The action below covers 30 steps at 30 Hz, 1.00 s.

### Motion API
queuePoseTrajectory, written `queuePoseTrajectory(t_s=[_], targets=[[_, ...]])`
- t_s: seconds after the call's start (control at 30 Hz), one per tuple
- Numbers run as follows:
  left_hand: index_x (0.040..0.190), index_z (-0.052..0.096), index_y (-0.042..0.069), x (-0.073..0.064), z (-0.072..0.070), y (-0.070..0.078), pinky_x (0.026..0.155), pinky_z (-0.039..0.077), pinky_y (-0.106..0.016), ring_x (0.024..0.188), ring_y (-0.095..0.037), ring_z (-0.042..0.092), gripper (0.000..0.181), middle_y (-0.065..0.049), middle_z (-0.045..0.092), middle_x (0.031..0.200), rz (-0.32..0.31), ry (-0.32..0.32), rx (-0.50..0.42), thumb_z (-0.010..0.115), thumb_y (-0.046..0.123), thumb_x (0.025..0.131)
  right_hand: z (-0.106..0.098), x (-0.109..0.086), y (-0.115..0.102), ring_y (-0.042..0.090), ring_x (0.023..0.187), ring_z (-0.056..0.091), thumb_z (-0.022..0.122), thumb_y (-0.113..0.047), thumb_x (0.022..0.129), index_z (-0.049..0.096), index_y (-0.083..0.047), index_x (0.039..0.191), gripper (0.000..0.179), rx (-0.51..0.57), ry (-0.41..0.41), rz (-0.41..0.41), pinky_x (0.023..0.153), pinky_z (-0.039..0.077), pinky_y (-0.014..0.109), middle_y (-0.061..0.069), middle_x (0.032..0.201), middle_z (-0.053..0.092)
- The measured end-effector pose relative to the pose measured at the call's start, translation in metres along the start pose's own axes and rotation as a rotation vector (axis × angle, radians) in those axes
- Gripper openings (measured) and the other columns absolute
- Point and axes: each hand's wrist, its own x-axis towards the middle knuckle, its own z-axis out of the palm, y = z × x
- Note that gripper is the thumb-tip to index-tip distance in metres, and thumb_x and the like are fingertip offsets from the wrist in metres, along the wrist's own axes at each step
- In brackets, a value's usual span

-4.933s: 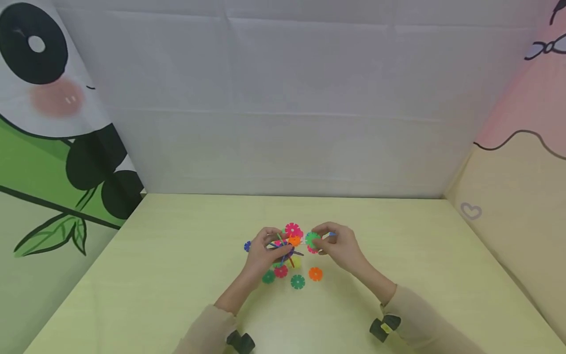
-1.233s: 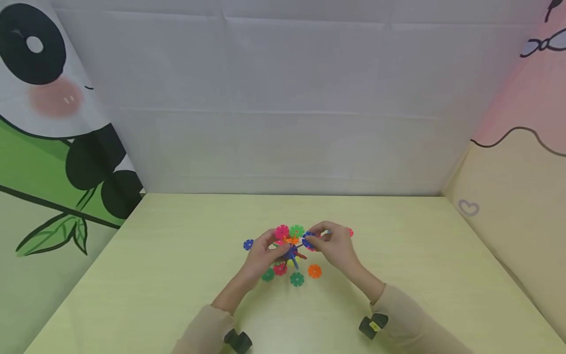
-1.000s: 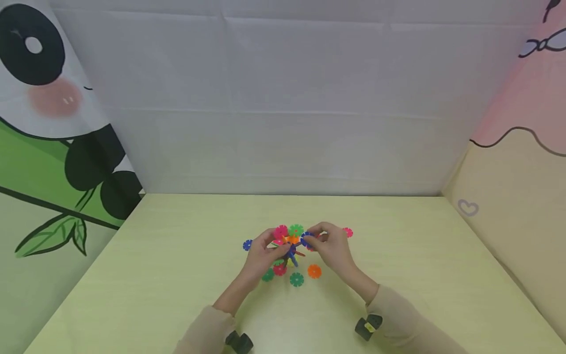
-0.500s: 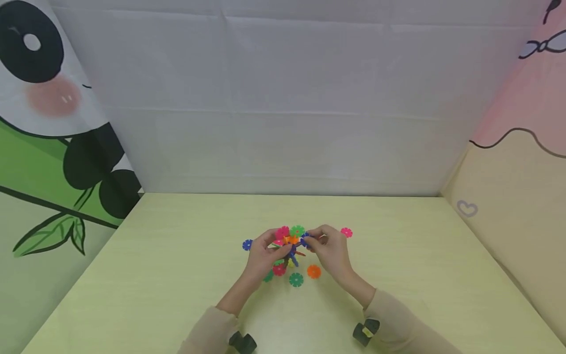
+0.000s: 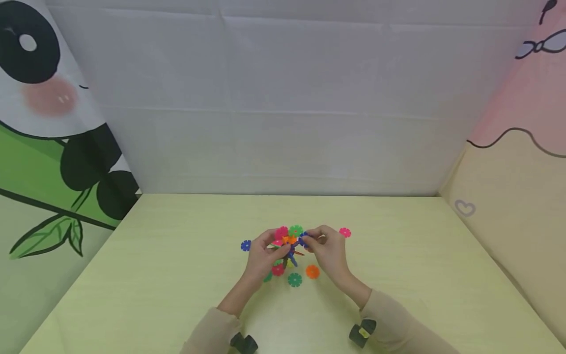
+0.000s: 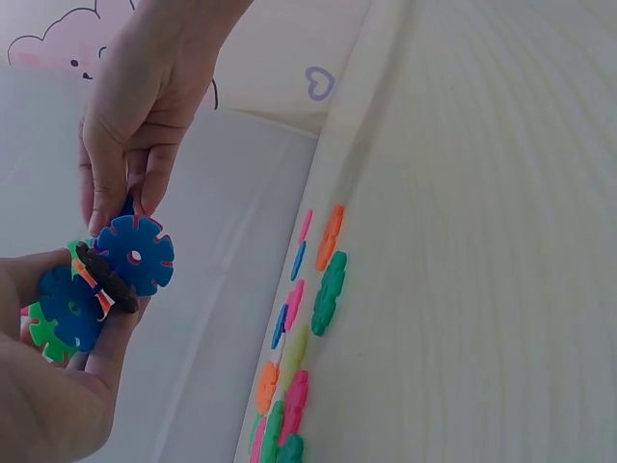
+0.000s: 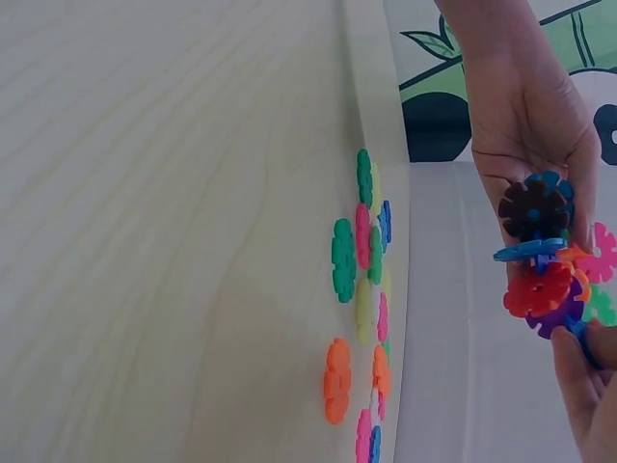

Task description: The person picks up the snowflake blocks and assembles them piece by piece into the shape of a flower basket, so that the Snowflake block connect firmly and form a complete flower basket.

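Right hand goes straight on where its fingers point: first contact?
Likely the disc cluster in the left hand, purple disc first; the pinched blue disc may be touching it, depth unclear.

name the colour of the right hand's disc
The notched disc is blue, clearest in the head view.

Soft light, dimmer wrist views.

The joined cluster (image 7: 538,289) is between the left hand (image 5: 260,256) and the right hand (image 5: 330,251). On the counter (image 5: 177,255), one disc (image 5: 245,245) lies to their left, another disc (image 5: 345,232) to their right, other discs (image 5: 295,280) lower, between them.
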Motion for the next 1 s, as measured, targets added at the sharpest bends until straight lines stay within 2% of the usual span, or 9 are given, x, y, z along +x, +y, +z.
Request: queuePoseTrajectory(t_s=[0.23,0.47,0.6,0.73,1.0], targets=[[0.113,0.057,0.003,0.001,0.0,-0.001,0.073,0.054,-0.029,0.084,-0.025,0.066,0.034,-0.015,0.06,0.112,-0.006,0.009,0.004,0.067,0.006,0.081,0.0,0.001,-0.003,0.035,0.065,0.065,0.067,0.009,0.075,0.063,0.013,0.084,0.011,-0.027,-0.023,-0.01,0.057,0.055,0.031,0.024,0.081,0.065],[0.114,0.057,0.003,0.002,0.0,0.003,0.073,0.054,-0.03,0.085,-0.026,0.066,0.034,-0.015,0.059,0.113,-0.008,0.021,0.03,0.066,0.006,0.081,0.002,0.016,0.024,0.029,0.06,0.065,0.071,0.002,0.073,0.066,0.005,0.081,0.009,-0.032,-0.044,0.009,0.053,0.054,0.027,0.016,0.078,0.067],[0.114,0.057,0.002,0.004,-0.001,0.003,0.074,0.054,-0.03,0.086,-0.027,0.066,0.034,-0.016,0.058,0.115,-0.005,0.02,0.039,0.066,0.007,0.082,0.002,0.021,0.028,0.025,0.058,0.065,0.071,0.001,0.074,0.066,0.003,0.078,0.006,-0.045,-0.064,0.007,0.052,0.053,0.025,0.014,0.078,0.067],[0.113,0.057,0.001,0.005,-0.002,0.003,0.073,0.054,-0.03,0.084,-0.028,0.066,0.033,-0.017,0.059,0.114,-0.024,0.014,0.024,0.065,0.005,0.081,0.001,0.023,0.029,0.027,0.058,0.065,0.07,0.003,0.074,0.066,0.003,0.076,0.005,-0.034,-0.085,0.017,0.051,0.054,0.026,0.015,0.077,0.067],[0.111,0.058,0.001,0.006,-0.002,0.004,0.074,0.054,-0.031,0.081,-0.028,0.067,0.032,-0.016,0.059,0.112,-0.032,0.031,-0.009,0.065,0.002,0.081,0.005,0.023,0.036,0.025,0.061,0.066,0.071,0.0,0.073,0.067,0.003,0.081,0.009,-0.01,-0.053,0.032,0.053,0.054,0.025,0.016,0.077,0.067]])
